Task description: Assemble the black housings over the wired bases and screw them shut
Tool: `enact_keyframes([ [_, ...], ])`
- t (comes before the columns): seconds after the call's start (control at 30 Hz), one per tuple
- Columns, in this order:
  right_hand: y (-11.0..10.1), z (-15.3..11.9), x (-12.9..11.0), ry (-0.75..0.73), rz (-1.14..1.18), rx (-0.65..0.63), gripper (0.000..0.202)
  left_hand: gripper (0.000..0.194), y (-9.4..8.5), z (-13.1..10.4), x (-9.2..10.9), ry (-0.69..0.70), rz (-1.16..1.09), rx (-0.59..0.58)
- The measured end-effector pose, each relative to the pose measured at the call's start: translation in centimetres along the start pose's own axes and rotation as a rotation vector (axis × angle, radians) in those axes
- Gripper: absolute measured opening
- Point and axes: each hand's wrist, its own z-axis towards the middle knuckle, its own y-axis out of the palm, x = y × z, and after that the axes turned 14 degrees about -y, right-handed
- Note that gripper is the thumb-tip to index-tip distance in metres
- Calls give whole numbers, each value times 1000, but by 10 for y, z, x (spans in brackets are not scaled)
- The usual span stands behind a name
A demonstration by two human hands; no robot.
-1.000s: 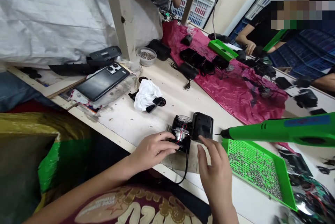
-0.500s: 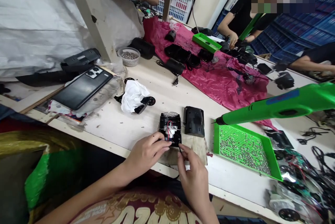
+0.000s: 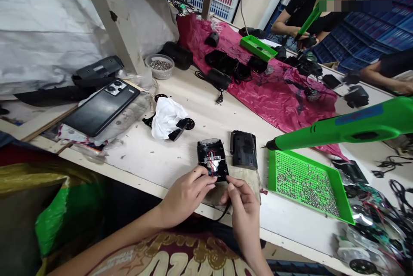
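Note:
An open black housing (image 3: 212, 160) with a white part and thin red wires inside lies near the table's front edge. My left hand (image 3: 190, 192) grips its lower left edge, thumb and fingertips pinched there. At its lower right corner, my right hand (image 3: 241, 203) pinches a black cable (image 3: 224, 210) that hangs toward the table edge. Just right of the housing stands a separate black cover (image 3: 244, 149). Both lie by a worn, dirty pad (image 3: 251, 178).
A green screwdriver (image 3: 338, 127) reaches in from the right above a green tray (image 3: 272, 170) of screws. Left are a phone (image 3: 101, 106), a white crumpled wrap (image 3: 167, 118) and a screw tub (image 3: 160, 67). Wired parts (image 3: 364, 224) lie right; people work behind pink plastic (image 3: 251, 99).
The view has shifted slightly, so the table items sit a little further right. My right hand's fingers have curled in more at the cable. A person's hands at the back have moved.

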Motion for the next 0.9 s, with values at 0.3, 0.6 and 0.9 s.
enact_keyframes([
  [0.3, -8, 5, -8, -85, -231, -61, 28, 20, 0, 0, 0, -9, -46, -16],
  [0.6, -23, 6, -6, -364, -568, -260, 34, 19, 1, 2, 2, -8, -3, 84],
  [0.9, -21, 12, 11, -92, -267, -67, 40, 26, -7, 3, -2, -352, -404, 277],
])
